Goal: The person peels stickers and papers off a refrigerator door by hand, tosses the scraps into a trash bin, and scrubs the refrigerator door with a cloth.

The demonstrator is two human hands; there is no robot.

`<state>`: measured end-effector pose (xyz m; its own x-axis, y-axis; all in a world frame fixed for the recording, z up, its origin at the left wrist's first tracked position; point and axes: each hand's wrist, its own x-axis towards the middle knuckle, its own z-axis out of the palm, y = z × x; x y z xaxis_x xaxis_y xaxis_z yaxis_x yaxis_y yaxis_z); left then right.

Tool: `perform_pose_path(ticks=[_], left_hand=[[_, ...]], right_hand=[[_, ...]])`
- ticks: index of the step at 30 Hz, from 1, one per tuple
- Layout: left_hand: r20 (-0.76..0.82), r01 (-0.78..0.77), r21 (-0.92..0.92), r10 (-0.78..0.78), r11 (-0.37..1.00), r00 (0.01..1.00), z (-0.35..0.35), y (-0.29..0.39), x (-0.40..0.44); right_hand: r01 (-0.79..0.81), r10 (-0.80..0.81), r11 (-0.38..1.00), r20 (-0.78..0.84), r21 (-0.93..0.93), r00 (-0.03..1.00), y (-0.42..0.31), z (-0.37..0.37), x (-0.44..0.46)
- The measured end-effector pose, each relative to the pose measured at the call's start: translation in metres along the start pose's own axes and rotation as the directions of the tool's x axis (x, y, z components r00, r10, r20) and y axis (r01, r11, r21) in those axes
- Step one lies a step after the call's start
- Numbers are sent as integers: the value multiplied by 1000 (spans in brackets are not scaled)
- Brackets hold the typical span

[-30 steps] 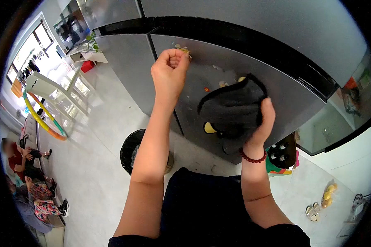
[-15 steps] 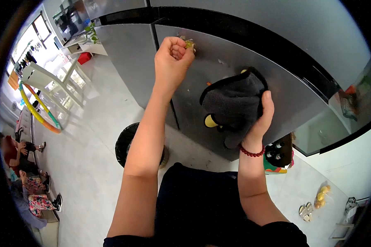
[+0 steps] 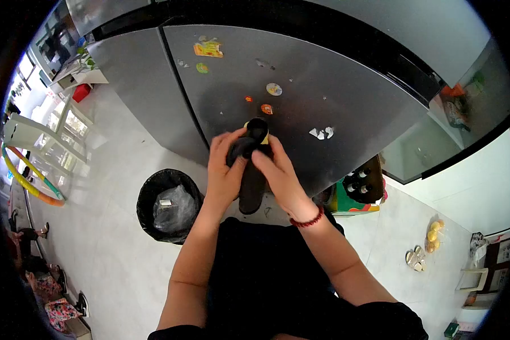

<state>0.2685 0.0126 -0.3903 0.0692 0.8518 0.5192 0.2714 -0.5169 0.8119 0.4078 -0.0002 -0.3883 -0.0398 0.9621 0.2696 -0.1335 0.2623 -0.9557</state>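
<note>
In front of the grey fridge door [image 3: 300, 62], my left hand [image 3: 226, 164] and my right hand [image 3: 277, 173] are both closed round a bunched dark cloth [image 3: 252, 184]. A yellow thing [image 3: 265, 139] shows partly behind the cloth; what it is I cannot make out. Stickers and scraps cling to the door: a yellow one [image 3: 208, 49], a green one [image 3: 202, 68], an oval one [image 3: 273, 89], an orange one [image 3: 267, 109] and white torn bits [image 3: 322, 134]. A red bracelet [image 3: 307, 219] circles my right wrist.
A black-lined bin [image 3: 147, 212] stands on the floor at left. Right of the fridge door is a box of bottles [image 3: 351, 204]. Farther off are a white chair [image 3: 34, 133], a coloured hoop [image 3: 25, 180], slippers [image 3: 416, 259], a bag of yellow fruit [image 3: 434, 236] and seated people [image 3: 56, 309].
My left hand has left the yellow sticker and come down to the cloth. My right hand has moved left and down with the cloth, now bunched smaller. The view has shifted.
</note>
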Motion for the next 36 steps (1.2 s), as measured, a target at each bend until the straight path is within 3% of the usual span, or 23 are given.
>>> perform_pose_path(ticks=[2, 4, 6, 7, 8, 11, 15, 18, 21, 22, 23, 25, 28, 31, 32, 35, 36], left_hand=[[-162, -121, 80, 133, 989, 978, 8, 6, 15], [-299, -260, 161, 299, 952, 906, 16, 36, 41], [-317, -412, 263, 482, 872, 817, 22, 48, 64], [-322, -482, 311, 568, 819, 757, 27, 47, 75], [-340, -459, 322, 554, 828, 760, 37, 30, 84], [-349, -408, 329, 511, 852, 785, 52, -16, 64], [-209, -138, 286, 202, 948, 957, 53, -87, -7], [-216, -173, 306, 245, 936, 945, 50, -112, -22], [-235, -220, 304, 297, 927, 925, 33, -23, 28], [-256, -209, 282, 283, 937, 924, 41, -25, 38], [-271, -197, 258, 267, 946, 925, 47, -26, 44], [-311, -242, 230, 307, 942, 899, 60, -55, 34], [-68, 0, 306, 22, 952, 997, 52, -88, -5], [55, -197, 478, 195, 856, 979, 17, -79, 3], [-80, -138, 439, 192, 888, 978, 10, -67, 14], [-249, -237, 375, 343, 896, 906, 9, -5, 49], [-235, -237, 346, 329, 908, 915, 21, 3, 52]], right_hand=[[217, -219, 940, 22, -264, 976, -13, -6, -5], [442, -512, 729, 13, -522, 859, -44, -10, 9], [516, -680, 511, 44, -688, 732, -64, -14, 25], [469, -667, 447, 65, -762, 742, -67, -17, 31], [420, -655, 374, 85, -827, 751, -69, -20, 37], [349, -512, 454, 81, -819, 855, -43, -17, 29], [174, -141, 363, 131, -915, 981, 40, -10, 9], [162, -35, 426, 162, -890, 986, 51, -12, 10], [312, -403, 550, 81, -774, 911, -5, -11, 14], [346, -516, 493, 52, -798, 855, -14, -10, 17], [322, -511, 548, -4, -772, 860, -17, -9, 18], [322, -478, 508, 50, -799, 877, 4, -15, 16], [293, -292, 524, 155, -800, 944, 31, -23, 7], [307, -276, 455, 195, -836, 941, 38, -29, 3], [289, -257, 452, 187, -844, 948, 38, -34, 4], [265, -233, 461, 172, -847, 957, 36, -32, 4], [289, -261, 452, 185, -844, 947, 35, -30, 5]])
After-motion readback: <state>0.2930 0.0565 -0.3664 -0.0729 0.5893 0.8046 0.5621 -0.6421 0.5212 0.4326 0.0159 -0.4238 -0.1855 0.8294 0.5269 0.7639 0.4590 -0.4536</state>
